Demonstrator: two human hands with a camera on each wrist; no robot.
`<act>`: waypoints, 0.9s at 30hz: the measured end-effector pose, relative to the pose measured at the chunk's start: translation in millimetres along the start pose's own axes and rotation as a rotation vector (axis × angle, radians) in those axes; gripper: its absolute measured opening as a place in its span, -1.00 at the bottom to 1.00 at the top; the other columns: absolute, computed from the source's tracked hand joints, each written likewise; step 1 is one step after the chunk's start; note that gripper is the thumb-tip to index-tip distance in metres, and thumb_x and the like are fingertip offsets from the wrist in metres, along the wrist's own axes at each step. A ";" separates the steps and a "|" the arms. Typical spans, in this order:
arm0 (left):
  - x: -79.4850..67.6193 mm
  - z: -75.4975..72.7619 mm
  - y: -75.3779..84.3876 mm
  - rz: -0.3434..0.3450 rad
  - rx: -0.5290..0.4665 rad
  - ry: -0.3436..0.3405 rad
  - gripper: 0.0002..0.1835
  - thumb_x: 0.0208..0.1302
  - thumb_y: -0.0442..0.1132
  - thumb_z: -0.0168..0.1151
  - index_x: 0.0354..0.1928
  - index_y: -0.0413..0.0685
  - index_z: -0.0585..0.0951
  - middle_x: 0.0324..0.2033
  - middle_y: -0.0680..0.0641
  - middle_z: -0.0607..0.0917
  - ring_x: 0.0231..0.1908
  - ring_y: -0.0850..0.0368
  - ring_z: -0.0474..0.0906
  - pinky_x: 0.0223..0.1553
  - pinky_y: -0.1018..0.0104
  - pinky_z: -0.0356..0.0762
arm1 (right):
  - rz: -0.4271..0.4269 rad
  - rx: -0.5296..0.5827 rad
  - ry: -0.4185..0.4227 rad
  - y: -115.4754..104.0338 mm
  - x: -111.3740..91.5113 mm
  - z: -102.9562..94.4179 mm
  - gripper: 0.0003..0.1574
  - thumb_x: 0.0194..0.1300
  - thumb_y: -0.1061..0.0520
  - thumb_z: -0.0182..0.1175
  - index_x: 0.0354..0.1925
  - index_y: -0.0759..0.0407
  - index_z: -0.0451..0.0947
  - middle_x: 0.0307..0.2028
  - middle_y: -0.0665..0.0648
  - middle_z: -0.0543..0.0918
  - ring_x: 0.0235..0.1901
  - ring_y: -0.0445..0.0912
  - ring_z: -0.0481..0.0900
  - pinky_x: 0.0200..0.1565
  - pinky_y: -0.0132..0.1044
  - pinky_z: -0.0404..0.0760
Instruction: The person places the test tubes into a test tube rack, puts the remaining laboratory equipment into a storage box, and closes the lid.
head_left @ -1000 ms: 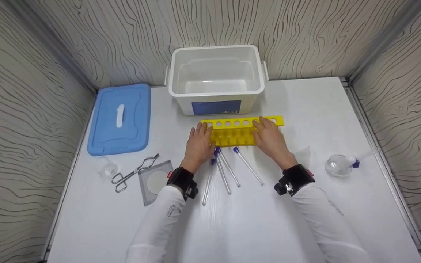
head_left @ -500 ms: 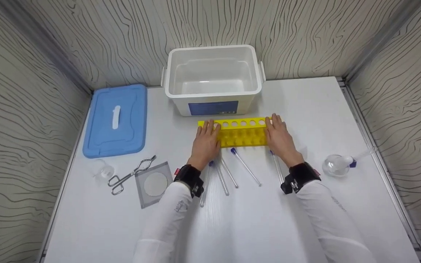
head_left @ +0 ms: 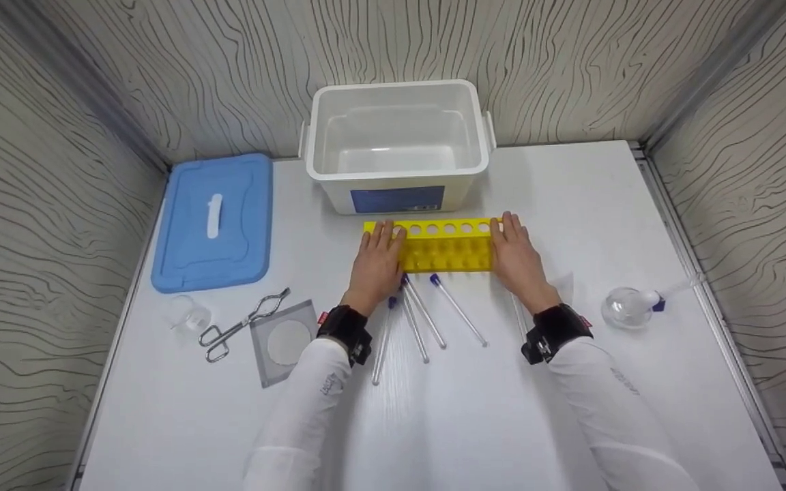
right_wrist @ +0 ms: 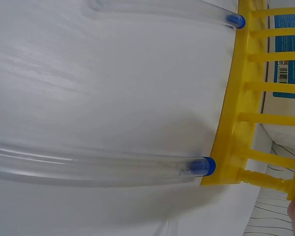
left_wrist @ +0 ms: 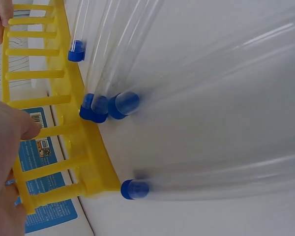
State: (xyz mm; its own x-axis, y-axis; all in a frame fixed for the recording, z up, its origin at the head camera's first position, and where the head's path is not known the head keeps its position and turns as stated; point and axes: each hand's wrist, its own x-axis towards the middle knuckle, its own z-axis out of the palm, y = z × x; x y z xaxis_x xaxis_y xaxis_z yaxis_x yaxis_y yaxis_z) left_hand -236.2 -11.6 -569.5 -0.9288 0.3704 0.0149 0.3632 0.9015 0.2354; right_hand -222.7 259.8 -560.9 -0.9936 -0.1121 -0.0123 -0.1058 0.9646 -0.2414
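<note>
A yellow test tube rack [head_left: 447, 252] stands on the white table, just in front of the white bin. My left hand [head_left: 374, 269] grips its left end, fingers over the top plate and thumb at the front in the left wrist view. At the right end my right hand [head_left: 521, 262] holds the same plate, mostly cut off in the right wrist view. Several clear test tubes [head_left: 461, 314] with blue caps lie in front of the rack, caps toward it. One more tube [right_wrist: 113, 169] lies partly under my right wrist, its cap close to the rack's base.
Behind the rack is an uncovered white bin [head_left: 396, 198], its blue lid [head_left: 212, 252] lying to the left. Metal tongs [head_left: 236, 331], a small clear glass vessel [head_left: 192, 317] and a grey-framed gauze mat [head_left: 267, 365] lie at left. A glass flask-like burner [head_left: 625, 310] stands at right.
My right hand has shifted outward to the rack's right end, uncovering more of the holes. A tube beneath that wrist has come into view. The left hand stays at the left end.
</note>
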 end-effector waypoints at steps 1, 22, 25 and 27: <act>0.0 0.0 -1.7 -0.003 0.003 -0.002 -0.40 0.47 -0.17 0.03 0.51 0.04 0.22 0.54 -0.18 0.16 0.56 -0.10 0.03 0.56 -0.07 0.00 | -0.004 -0.001 0.000 -1.1 0.7 0.4 -0.35 0.54 0.20 -0.15 0.49 0.37 0.08 0.52 0.47 0.03 0.53 0.30 0.00 0.52 0.14 0.07; -13.6 -1.3 -23.7 -0.095 -0.012 0.019 -0.43 0.51 -0.16 -0.01 0.51 0.08 0.24 0.55 -0.13 0.14 0.57 -0.07 0.01 0.57 -0.08 -0.04 | -0.023 -0.045 -0.019 -30.5 8.8 10.4 -0.33 0.53 0.18 -0.16 0.51 0.32 0.06 0.53 0.43 0.02 0.54 0.28 -0.01 0.52 0.13 0.09; -16.8 -1.0 -28.2 -0.089 -0.016 0.039 -0.44 0.50 -0.19 -0.01 0.50 0.06 0.26 0.54 -0.14 0.18 0.56 -0.08 0.04 0.56 -0.09 -0.01 | -0.044 -0.045 -0.002 -34.0 9.1 13.1 -0.34 0.54 0.19 -0.16 0.50 0.33 0.07 0.52 0.45 0.03 0.54 0.29 0.00 0.52 0.13 0.10; -19.3 -0.6 -32.0 -0.090 -0.015 0.051 -0.45 0.50 -0.20 -0.01 0.49 0.06 0.27 0.53 -0.15 0.20 0.55 -0.08 0.06 0.56 -0.09 0.01 | -0.063 -0.047 0.014 -36.6 9.3 15.2 -0.35 0.54 0.18 -0.17 0.50 0.34 0.09 0.51 0.46 0.05 0.53 0.29 0.02 0.51 0.13 0.12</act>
State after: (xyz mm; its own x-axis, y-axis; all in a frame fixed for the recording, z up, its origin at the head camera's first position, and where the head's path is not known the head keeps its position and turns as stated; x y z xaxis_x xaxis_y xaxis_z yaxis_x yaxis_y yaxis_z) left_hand -230.0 -47.7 -576.8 -0.9603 0.2758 0.0429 0.2775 0.9270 0.2523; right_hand -227.5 219.8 -566.9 -0.9854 -0.1695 0.0150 -0.1692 0.9660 -0.1954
